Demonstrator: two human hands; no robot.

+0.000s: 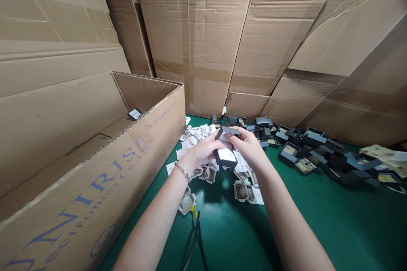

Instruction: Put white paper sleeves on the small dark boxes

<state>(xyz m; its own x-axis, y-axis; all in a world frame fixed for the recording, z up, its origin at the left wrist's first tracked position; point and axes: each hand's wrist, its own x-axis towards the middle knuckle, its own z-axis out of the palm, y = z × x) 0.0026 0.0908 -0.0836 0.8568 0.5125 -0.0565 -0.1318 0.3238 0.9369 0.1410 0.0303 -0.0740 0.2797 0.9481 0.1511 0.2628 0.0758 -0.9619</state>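
Head view: toward the bench's (318, 224) far edge, our left hand (206, 149) and right hand (247, 143) both grasp an open dark box (227, 163); we'd best grip it lightly by its walls, fingertips off the white lining (225, 154).

This looks to me like a packing or sorting corner in a workshop or storeroom. Big cardboard boxes (197, 42), seamed with brown tape, are stacked like a wall along the far side, and a long open carton (140, 169) on the left carries blue print with the words "Electronics Co., Ltd" and "Shipping mark". The surface (222, 228) is plain green, with small black boxes (289, 152) heaped in quantity on the far right and folded paper inserts (193, 137) scattered about the middle, well beyond what a household keeps.
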